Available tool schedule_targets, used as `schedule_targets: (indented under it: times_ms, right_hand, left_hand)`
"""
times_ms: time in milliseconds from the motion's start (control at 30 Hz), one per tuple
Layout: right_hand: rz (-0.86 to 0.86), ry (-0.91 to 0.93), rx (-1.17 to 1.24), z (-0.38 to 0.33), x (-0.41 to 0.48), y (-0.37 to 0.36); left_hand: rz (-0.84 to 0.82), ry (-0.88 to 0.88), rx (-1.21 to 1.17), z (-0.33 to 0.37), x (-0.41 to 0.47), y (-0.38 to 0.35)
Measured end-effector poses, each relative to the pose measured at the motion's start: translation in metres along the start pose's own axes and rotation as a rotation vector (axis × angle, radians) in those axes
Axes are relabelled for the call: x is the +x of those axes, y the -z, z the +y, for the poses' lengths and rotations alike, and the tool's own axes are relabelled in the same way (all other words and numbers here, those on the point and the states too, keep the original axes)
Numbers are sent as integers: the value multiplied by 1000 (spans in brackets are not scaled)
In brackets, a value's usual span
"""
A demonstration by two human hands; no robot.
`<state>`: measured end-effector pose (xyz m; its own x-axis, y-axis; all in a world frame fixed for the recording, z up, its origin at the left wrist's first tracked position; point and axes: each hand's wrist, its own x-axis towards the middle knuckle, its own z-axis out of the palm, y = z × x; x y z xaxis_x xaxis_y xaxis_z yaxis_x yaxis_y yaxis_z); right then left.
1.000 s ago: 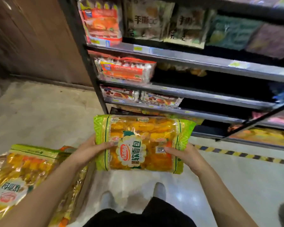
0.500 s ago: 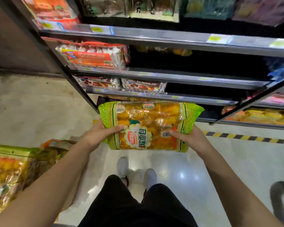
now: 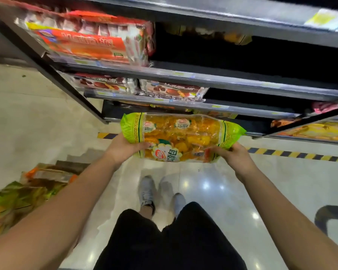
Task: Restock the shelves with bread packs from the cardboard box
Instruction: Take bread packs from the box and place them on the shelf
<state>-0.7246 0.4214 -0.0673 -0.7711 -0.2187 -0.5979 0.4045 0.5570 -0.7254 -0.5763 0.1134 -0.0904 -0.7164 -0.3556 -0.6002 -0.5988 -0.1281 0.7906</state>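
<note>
Closer to the shelving than a second ago, the green-edged clear plastic pack of yellow bread [image 3: 181, 137] now sits level with the lowest tiers of the black metal shelf unit [image 3: 222, 78], carried lengthwise between my two hands above the pale glossy floor [image 3: 213, 191]. My left hand [image 3: 121, 148] grips the pack's left end, thumb laid over the front face and fingers curled underneath. My right hand [image 3: 236, 156] pinches the lower right corner, fingers curled round the wrapper's edge. The pack tilts slightly away from me, its round label facing me upside down, and it touches no shelf.

On the upper tier in view lies a large red and orange pack [image 3: 90, 43], with dark space beside it to the right. One tier down, two brown and white packs [image 3: 103, 85] [image 3: 172, 91] lie side by side. At the far right, on a low tier, more yellow packs [image 3: 320, 131] show, blurred. A yellow and black striped line [image 3: 297, 153] runs along the floor at the foot of the shelving.

At lower left, behind my forearm, a heap of similar green and yellow packs [image 3: 18, 201] lies well apart from the one I hold; the container under them cannot be made out. Below, my black trousers [image 3: 164, 240] and grey shoes [image 3: 146, 191].
</note>
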Motion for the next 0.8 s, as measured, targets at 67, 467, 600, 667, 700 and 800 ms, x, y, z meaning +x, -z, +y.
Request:
schedule_targets:
  times_ms: [67, 467, 600, 667, 700, 800]
  right_hand:
    - [39, -47, 20, 13, 31, -14]
    - [80, -215, 116, 148, 234, -87]
    - [33, -216, 141, 185, 290, -93]
    - [41, -194, 180, 194, 314, -95]
    - [45, -182, 212, 195, 325, -96]
    - [37, -126, 342, 193, 352, -99]
  left_hand:
    - [35, 16, -9, -20, 29, -3]
    - [126, 37, -4, -180, 213, -51]
    - [186, -32, 1, -209, 264, -69]
    - [194, -55, -8, -213, 285, -70]
    - [201, -70, 1, -213, 293, -69]
    - [230, -113, 34, -203, 312, -70]
